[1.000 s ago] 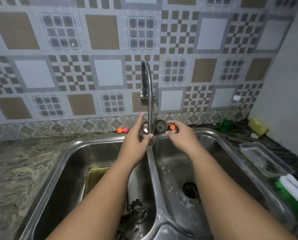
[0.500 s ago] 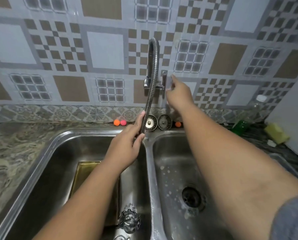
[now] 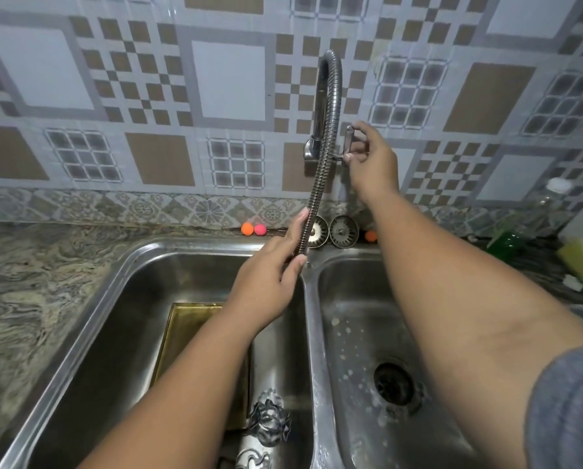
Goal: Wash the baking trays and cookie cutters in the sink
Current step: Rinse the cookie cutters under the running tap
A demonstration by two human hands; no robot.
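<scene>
Sink [image 3: 312, 333]: one unit, two stainless steel basins, dull and water-streaked.

Left basin: one baking tray [image 3: 185, 336], rectangular, brass-yellow metal, lying flat on the bottom and partly hidden by the left forearm. Cookie cutters [image 3: 270, 423]: thin bent metal outlines at the near end of the same basin, just beside the tray. At least two; an exact count is not possible.

Right basin: one round drain [image 3: 393, 384], pale soap flecks scattered around it.

Tap: one ribbed, flexible metal hose [image 3: 329, 140], arched over and hanging down.

Left hand [image 3: 270, 275]: fingers [image 3: 298, 225] curled round the hose's lower end, above the basin divider.

Right hand [image 3: 371, 157]: index finger and thumb pinch the flat metal tap lever [image 3: 348, 138] at the wall.

Back ledge: two round metal strainer plugs [image 3: 344, 231], three small balls [image 3: 247, 228] (two orange, one pink).

Counter [image 3: 29, 282]: swirled marble pattern. On the right: one green bottle [image 3: 506, 242], one yellow sponge [image 3: 581, 260].
</scene>
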